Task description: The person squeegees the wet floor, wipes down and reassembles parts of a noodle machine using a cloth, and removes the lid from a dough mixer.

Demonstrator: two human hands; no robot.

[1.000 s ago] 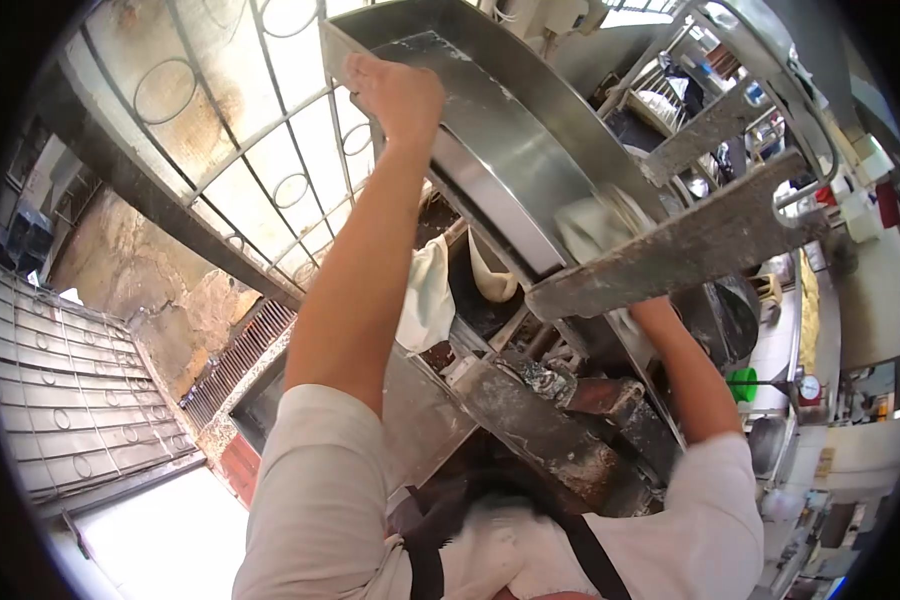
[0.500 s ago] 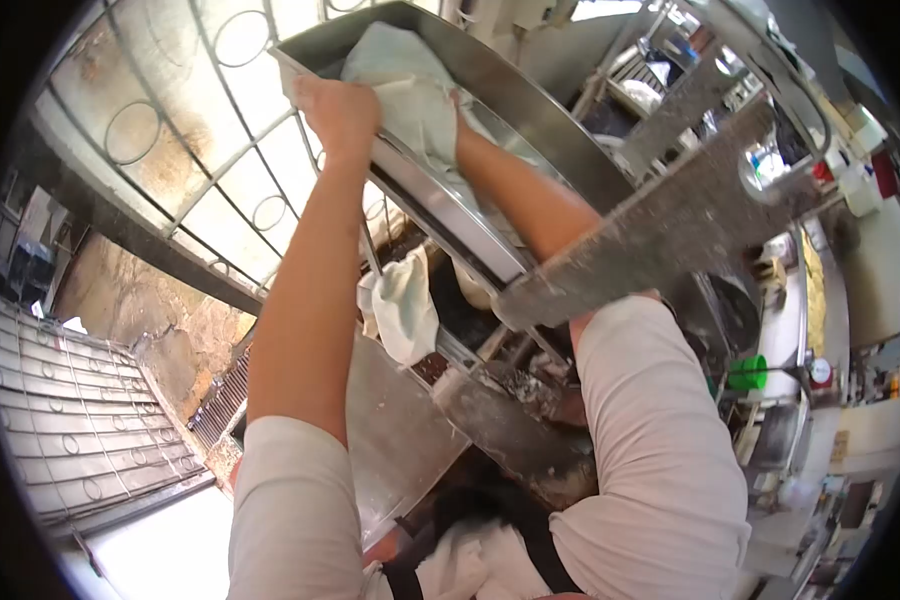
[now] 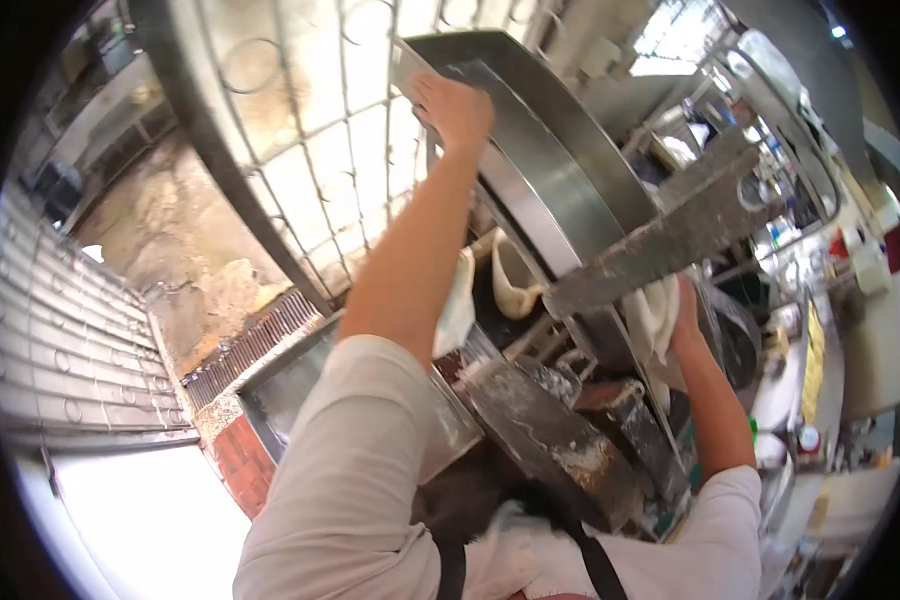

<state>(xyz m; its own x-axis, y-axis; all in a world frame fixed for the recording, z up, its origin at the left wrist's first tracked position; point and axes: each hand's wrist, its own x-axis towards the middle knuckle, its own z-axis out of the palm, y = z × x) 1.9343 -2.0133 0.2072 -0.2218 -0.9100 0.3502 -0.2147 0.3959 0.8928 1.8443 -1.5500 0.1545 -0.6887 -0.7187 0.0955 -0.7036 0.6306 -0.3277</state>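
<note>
A long metal tray (image 3: 560, 170) with raised walls stands tilted on a machine at the upper middle. My left hand (image 3: 454, 110) is closed on the rim at its upper left corner. Lower right, my right hand (image 3: 686, 318) grips a pale cloth (image 3: 654, 312) beside the machine, below a worn metal bar (image 3: 670, 225). The cloth partly hides its fingers. Another light cloth (image 3: 458, 305) hangs behind my left forearm.
A barred window (image 3: 310, 110) is behind the tray. Dirty machine parts (image 3: 560, 430) lie below it. A metal sheet (image 3: 295, 385) is at the lower left, near a floor grate (image 3: 255, 345). Cluttered shelves and counters line the right.
My right hand has come out of the tray with the cloth and moved down to the right of the machine. My left hand stays at the tray's corner. The view has shifted.
</note>
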